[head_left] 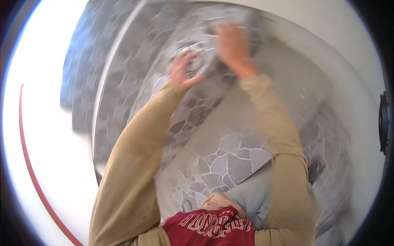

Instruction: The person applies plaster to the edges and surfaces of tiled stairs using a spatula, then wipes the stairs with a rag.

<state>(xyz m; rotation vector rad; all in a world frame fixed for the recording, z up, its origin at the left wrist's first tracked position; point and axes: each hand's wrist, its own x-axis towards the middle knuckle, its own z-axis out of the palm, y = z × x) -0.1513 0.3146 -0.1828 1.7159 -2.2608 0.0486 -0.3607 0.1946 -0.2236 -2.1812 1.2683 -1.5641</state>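
Note:
My left hand (184, 70) reaches forward with its fingers spread and thumb apart. It rests at a whitish round object with a dark edge (198, 60), which shows through or under shiny clear plastic. To its right and a little farther away, my right hand (233, 46) is bent at the wrist, its fingers curled down toward the clear plastic (253, 25). Motion smears those fingertips, and I cannot tell what they grip. The plastic spreads around both hands, with blurred highlights and folds.
A smooth greyish surface (221, 119) lies below my forearms. Paving with irregular stones and pale joints (230, 162) shows around it. A pale curved wall (328, 45) runs along the right, with a dark round fitting (383, 123). A thin light edge (106, 78) crosses the left.

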